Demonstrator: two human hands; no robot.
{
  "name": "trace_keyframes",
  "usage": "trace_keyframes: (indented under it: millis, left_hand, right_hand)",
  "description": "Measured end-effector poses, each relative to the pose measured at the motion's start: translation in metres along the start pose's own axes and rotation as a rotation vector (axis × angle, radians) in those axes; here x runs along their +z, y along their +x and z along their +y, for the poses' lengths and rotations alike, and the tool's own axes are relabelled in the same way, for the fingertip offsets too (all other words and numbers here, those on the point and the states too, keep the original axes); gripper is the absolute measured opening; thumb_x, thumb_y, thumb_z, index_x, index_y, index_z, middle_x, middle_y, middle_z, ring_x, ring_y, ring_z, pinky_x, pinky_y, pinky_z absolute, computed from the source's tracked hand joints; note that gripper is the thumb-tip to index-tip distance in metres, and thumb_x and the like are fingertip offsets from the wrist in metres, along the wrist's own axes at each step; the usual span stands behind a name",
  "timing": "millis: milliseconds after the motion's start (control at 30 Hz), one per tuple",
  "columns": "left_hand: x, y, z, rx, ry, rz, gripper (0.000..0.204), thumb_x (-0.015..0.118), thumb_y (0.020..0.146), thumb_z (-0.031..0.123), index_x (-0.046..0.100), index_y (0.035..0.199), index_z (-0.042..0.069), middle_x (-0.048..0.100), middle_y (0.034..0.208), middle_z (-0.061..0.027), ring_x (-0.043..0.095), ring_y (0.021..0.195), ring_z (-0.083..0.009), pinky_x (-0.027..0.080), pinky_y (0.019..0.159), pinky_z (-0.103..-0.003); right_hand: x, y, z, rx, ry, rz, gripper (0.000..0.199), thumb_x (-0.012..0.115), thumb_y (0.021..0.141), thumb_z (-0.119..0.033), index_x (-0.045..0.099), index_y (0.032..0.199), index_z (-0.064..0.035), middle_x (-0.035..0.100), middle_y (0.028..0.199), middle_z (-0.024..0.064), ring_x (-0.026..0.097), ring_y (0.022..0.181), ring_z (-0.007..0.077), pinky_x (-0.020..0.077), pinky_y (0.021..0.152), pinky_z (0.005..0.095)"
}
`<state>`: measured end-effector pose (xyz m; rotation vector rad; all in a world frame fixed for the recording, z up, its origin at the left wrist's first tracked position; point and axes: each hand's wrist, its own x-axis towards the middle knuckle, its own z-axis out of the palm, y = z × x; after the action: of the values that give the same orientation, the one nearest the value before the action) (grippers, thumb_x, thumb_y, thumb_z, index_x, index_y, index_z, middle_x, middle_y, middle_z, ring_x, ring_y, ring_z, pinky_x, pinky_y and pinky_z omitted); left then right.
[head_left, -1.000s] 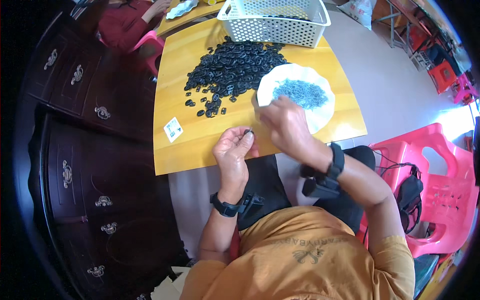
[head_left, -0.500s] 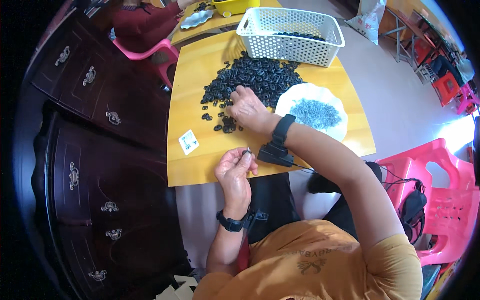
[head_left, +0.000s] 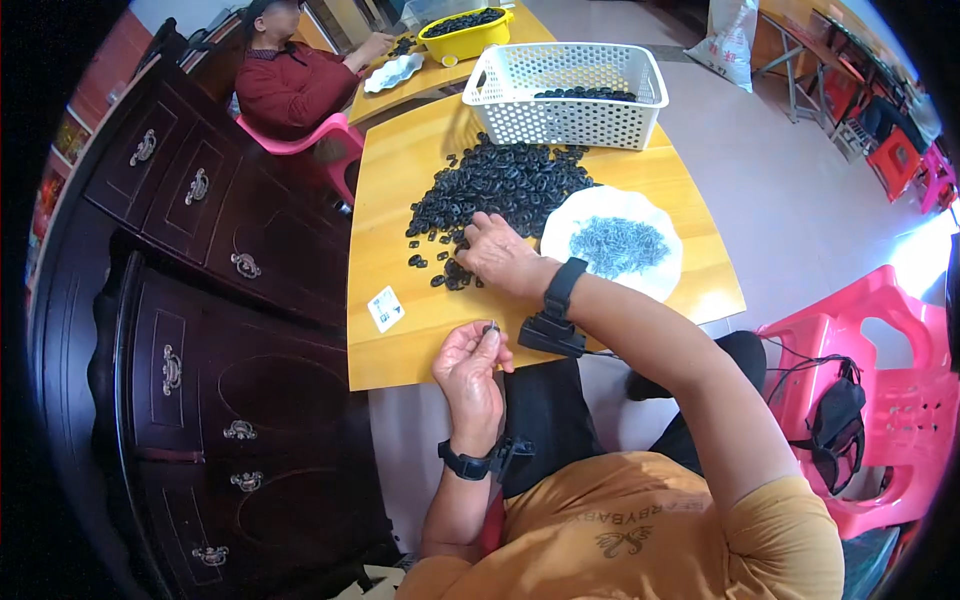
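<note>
Since a second ago, the right hand (head_left: 497, 253) had moved from beside the white dish (head_left: 575, 206) to the lower edge of the black pieces (head_left: 505, 185), near the middle of the frame. Its fingers curled down over the loose ones; whether they were clamped on any could not be told. Below, the left hand (head_left: 470, 365) had thumb and fingertips together on a small dark piece (head_left: 490, 328), just above the near edge of the yellow desk (head_left: 405, 362). Left of it lay a white sticker (head_left: 385, 309) with dark print, too small to read. Dark lettering over a curling emblem (head_left: 622, 541) marked the orange shirt (head_left: 570, 500) at lower centre, and reddish characters showed on a white sack (head_left: 730, 45) at upper right. Thin silvery bits (head_left: 620, 246) filled the dish, and the white perforated basket (head_left: 560, 122) at upper centre held more black pieces.
</note>
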<state>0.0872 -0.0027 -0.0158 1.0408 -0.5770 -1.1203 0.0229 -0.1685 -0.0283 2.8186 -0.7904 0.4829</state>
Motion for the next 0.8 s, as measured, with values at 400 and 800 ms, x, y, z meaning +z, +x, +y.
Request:
trace_keyframes:
  millis: [400,800]
  left_hand:
    - [0.0,0.011,-0.003,-0.004,0.005,-0.014,0.01,0.056,0.086,0.001,0.055,0.094,-0.004,0.059,0.077,-0.0101,0.052,0.057,-0.013,0.043,0.052,-0.025]
    - [0.014,0.011,-0.004,-0.023,0.018,-0.04,0.011,0.056,0.086,0.001,0.055,0.095,-0.005,0.059,0.077,-0.0109,0.052,0.056,-0.0139,0.043,0.052,-0.026]
  right_hand:
    - [-0.027,-0.041,0.019,0.402,0.771,0.135,0.02,0.069,0.064,-0.011,0.064,0.08,-0.0012,0.065,0.076,0.0146,0.064,0.072,0.0296,0.0498,0.064,0.0354]
    - [-0.057,-0.09,-0.005,0.567,1.281,0.23,0.013,0.065,0.075,0.001,0.066,0.088,0.0013,0.066,0.079,0.0077,0.061,0.07,0.0129,0.0501,0.066,0.0279]
